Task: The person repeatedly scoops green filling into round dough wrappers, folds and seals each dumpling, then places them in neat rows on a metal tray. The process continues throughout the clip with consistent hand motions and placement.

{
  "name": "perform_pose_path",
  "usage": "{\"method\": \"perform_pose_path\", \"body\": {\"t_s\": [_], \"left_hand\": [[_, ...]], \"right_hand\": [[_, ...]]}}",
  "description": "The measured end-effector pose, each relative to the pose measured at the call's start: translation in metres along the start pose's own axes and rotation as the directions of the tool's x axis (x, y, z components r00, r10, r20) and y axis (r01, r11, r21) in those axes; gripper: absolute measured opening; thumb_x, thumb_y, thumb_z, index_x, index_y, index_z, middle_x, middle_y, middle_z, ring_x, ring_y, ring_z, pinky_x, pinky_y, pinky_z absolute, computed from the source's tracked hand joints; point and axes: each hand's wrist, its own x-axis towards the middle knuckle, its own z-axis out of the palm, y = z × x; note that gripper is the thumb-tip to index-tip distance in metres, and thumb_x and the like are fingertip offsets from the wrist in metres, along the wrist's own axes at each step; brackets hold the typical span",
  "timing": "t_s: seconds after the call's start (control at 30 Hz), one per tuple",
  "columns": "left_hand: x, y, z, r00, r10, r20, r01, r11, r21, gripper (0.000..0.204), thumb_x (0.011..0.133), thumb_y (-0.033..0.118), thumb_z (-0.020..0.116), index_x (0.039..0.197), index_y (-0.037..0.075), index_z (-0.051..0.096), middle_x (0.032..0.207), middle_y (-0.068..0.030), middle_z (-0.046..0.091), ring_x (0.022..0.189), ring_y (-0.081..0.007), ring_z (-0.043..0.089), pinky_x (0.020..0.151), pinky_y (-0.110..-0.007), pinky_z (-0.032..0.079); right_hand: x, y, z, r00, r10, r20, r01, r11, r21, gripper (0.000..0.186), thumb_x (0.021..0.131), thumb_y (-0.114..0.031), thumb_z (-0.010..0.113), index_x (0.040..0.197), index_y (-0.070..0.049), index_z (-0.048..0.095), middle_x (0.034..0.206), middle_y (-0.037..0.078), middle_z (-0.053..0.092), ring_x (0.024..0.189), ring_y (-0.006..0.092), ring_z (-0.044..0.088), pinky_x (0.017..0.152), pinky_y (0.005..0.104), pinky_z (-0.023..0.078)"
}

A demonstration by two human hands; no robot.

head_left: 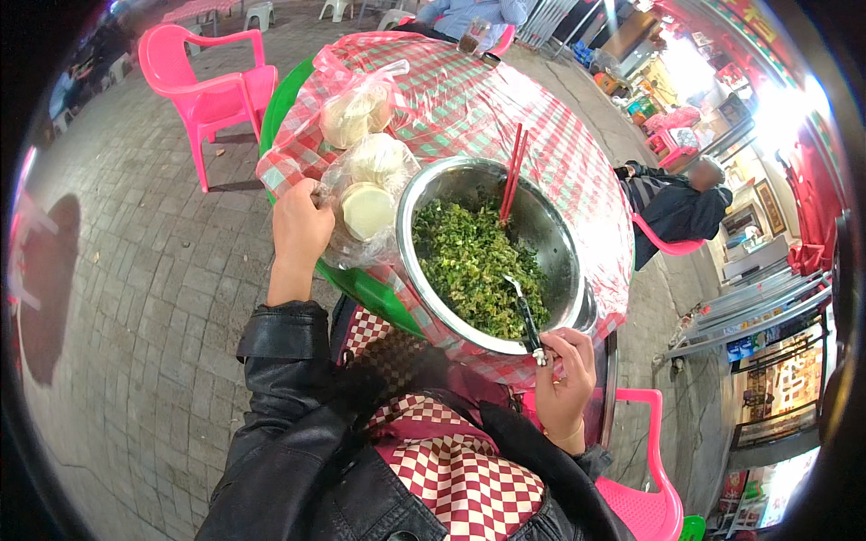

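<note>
My left hand [299,221] pinches the near clear bag [372,243] of pale round discs, probably dough wrappers [366,209], at the table's left. Another bag of pale discs [354,117] lies beyond it. To their right sits a large steel bowl [571,270] of chopped green mixture [460,243], with red chopsticks [514,171] upright at its back. A black-handled metal utensil [526,313] leans in the mixture and over the near rim; my right hand [564,379] has closed fingers on its handle end, where small white bits show.
The round table has a checked, plastic-covered cloth [568,135] and green edge [289,95]. Pink chairs stand at left [194,86] and lower right [645,487]. A person [677,207] sits at right, another [451,18] beyond the table near a glass [474,36]. Lit stalls line the right.
</note>
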Motion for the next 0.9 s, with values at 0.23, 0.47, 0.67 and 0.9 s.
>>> {"method": "perform_pose_path", "body": {"t_s": [0.23, 0.47, 0.67, 0.9], "left_hand": [[0.002, 0.011, -0.002, 0.952, 0.137, -0.273, -0.193, 0.962, -0.191, 0.020, 0.090, 0.002, 0.075, 0.110, 0.004, 0.071, 0.100, -0.0138, 0.073, 0.099, -0.0348, 0.072, 0.084, -0.044, 0.056], [0.033, 0.014, 0.008, 0.749, 0.647, -0.141, -0.617, 0.760, 0.204, 0.029, 0.081, -0.006, 0.070, 0.108, 0.005, 0.070, 0.101, -0.0127, 0.069, 0.100, -0.0359, 0.069, 0.086, -0.048, 0.055], [0.069, 0.014, 0.020, 0.871, 0.489, 0.049, -0.489, 0.872, -0.015, 0.013, 0.088, -0.004, 0.067, 0.100, 0.000, 0.066, 0.094, -0.0128, 0.069, 0.089, -0.0315, 0.070, 0.082, -0.042, 0.055], [0.060, 0.034, 0.007, 0.874, 0.363, -0.323, -0.415, 0.903, -0.111, 0.022, 0.096, 0.019, 0.078, 0.103, 0.003, 0.064, 0.090, -0.0105, 0.068, 0.078, -0.0242, 0.065, 0.074, -0.040, 0.052]], "right_hand": [[0.001, -0.006, -0.002, 1.000, 0.001, 0.015, -0.002, 1.000, 0.021, 0.037, 0.079, 0.016, 0.064, 0.112, 0.001, 0.074, 0.111, 0.018, 0.068, 0.100, 0.0328, 0.068, 0.084, 0.0379, 0.057], [-0.001, -0.003, -0.003, 1.000, 0.005, 0.006, -0.005, 0.999, 0.050, 0.038, 0.081, 0.017, 0.064, 0.114, 0.000, 0.074, 0.115, 0.017, 0.067, 0.103, 0.0315, 0.068, 0.085, 0.0382, 0.058], [-0.003, -0.003, -0.002, 1.000, 0.011, -0.008, -0.010, 0.997, 0.071, 0.040, 0.079, 0.016, 0.063, 0.114, 0.001, 0.074, 0.116, 0.017, 0.068, 0.104, 0.0326, 0.068, 0.086, 0.0376, 0.059], [-0.004, -0.001, -0.002, 1.000, -0.012, -0.020, 0.014, 0.996, 0.089, 0.041, 0.079, 0.016, 0.062, 0.116, 0.001, 0.073, 0.117, 0.019, 0.068, 0.105, 0.0349, 0.069, 0.089, 0.0396, 0.059]]}}
